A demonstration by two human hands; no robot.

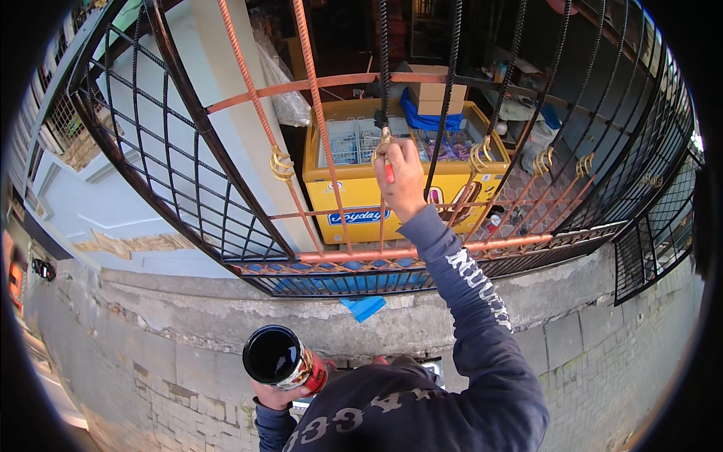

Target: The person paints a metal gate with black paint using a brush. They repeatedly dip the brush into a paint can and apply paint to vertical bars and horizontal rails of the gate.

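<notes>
While the right hand (405,178), in the head view, grips the brush (389,172) at a bar (385,60) above the lower edge of the grille (361,257), the left hand (279,395) clasps the can (315,374) outside that edge. Dark paint (273,355) shows in the uncovered can, so a wrist tilt could spill it; an overloaded brush could drip, or splatter the freezer (322,203) behind.

The liquid (273,354) is black, the can (315,374) mostly red, the freezer (358,192) yellow, the bars (385,45) black and reddish-orange.
</notes>
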